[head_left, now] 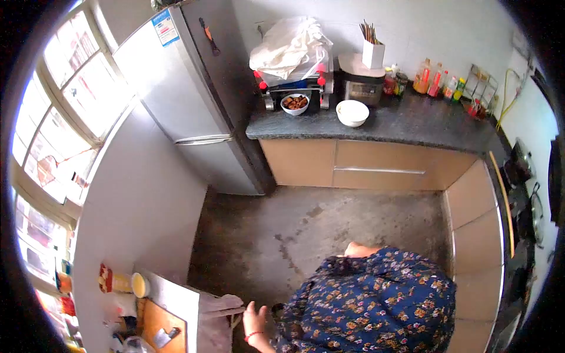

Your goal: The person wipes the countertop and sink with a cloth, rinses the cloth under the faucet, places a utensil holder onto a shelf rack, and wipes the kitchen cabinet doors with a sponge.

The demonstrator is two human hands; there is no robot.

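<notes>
"What's gripped?"
"Left hand: fingers loosely apart, seemingly empty, just beside the grey cloth at its nine o'clock. Right hand: mostly hidden by the sleeve; can't tell."
"Step?"
"Between grips, I'd judge; taking the cloth would call for a short leftward reach."
"Obstacles?"
"That cloth, before the cutting board. White bowl, bench: one o'clock."

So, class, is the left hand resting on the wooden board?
No, the left hand is near the cloth, apart from the board.
</notes>
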